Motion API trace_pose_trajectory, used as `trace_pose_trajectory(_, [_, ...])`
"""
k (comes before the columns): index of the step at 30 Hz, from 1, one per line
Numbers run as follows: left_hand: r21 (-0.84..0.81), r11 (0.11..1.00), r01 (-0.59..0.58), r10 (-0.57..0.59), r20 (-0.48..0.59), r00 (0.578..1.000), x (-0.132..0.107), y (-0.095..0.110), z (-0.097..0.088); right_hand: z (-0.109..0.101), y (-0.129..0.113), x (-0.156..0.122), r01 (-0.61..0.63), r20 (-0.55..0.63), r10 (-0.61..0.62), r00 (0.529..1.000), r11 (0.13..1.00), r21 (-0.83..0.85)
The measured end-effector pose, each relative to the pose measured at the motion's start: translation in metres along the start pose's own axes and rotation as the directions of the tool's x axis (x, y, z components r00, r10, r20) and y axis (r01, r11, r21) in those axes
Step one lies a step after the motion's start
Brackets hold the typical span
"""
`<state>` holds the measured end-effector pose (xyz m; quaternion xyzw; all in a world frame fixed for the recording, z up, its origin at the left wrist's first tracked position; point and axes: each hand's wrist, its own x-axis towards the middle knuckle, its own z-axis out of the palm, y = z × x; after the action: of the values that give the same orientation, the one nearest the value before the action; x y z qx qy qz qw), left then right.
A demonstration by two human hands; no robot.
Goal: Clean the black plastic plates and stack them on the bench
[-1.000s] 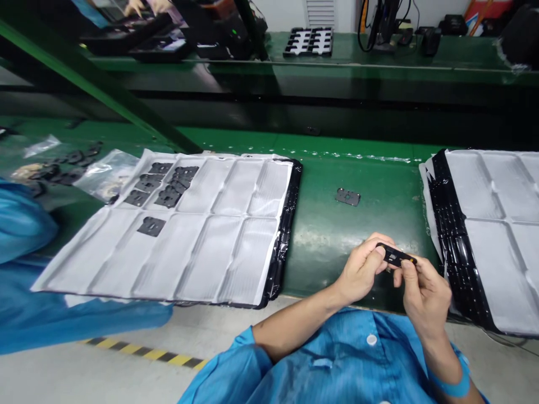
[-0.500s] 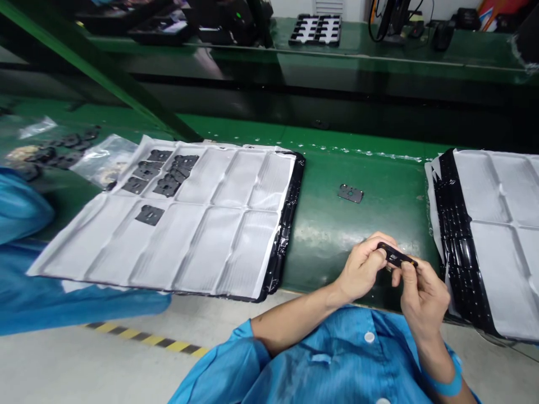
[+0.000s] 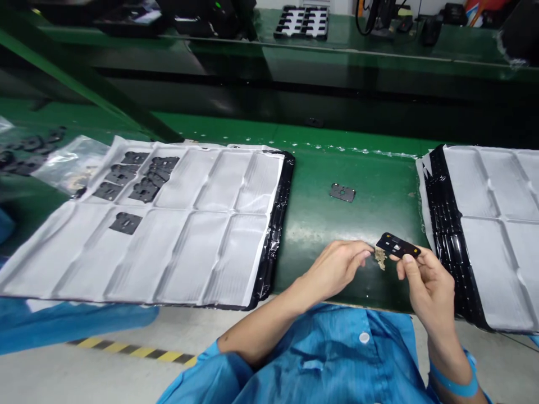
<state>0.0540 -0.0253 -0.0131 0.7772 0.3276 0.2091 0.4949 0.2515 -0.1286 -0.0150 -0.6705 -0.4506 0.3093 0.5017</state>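
Note:
A thin black rectangular plate (image 3: pixel 398 246) with small cutouts and a yellow mark is tilted up in my right hand (image 3: pixel 429 278), pinched between thumb and fingers at its right end. My left hand (image 3: pixel 341 264) is just left of the plate, its thumb and fingertips pressed together; whatever they hold is too small to tell. Beside those fingertips, below the plate's left end, is a small heap of tan bits (image 3: pixel 380 259) on the green table (image 3: pixel 311 252). Farther back lies a similar dark plate (image 3: pixel 342 192), flat on the table.
On the left, a stack of black trays covered by a white compartmented sheet (image 3: pixel 185 252) carries several dark plates (image 3: pixel 126 223). Another such stack (image 3: pixel 484 235) stands at the right. A clear plastic bag (image 3: pixel 71 163) lies at far left, below a green post (image 3: pixel 105 90).
My left hand has let go of the plate and moved left and down, exposing the tan heap. The right hand alone now holds the plate, its face turned more toward me.

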Motion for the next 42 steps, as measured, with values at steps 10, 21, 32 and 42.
trace_pose_trajectory(10, [-0.411, 0.908, 0.087, -0.112, -0.036, 0.993, 0.011, 0.017, 0.013, 0.006, -0.013, 0.002, 0.021, 0.016, -0.021, 1.0, 1.0, 0.005])
trace_pose_trajectory(21, [-0.432, 0.893, 0.127, -0.111, 0.062, 0.992, 0.002, 0.028, 0.02, 0.022, -0.012, -0.003, 0.062, -0.246, -0.034, 0.969, 0.992, 0.106])
trace_pose_trajectory(32, [-0.34, 0.938, 0.064, -0.063, 0.014, 0.998, -0.005, 0.033, 0.016, 0.021, -0.013, -0.002, 0.078, -0.197, -0.037, 0.98, 0.975, 0.206])
trace_pose_trajectory(42, [-0.247, 0.968, 0.044, -0.042, 0.013, 0.999, -0.006, 0.036, 0.011, 0.024, -0.01, -0.003, 0.002, -0.142, 0.04, 0.989, 0.959, 0.285])
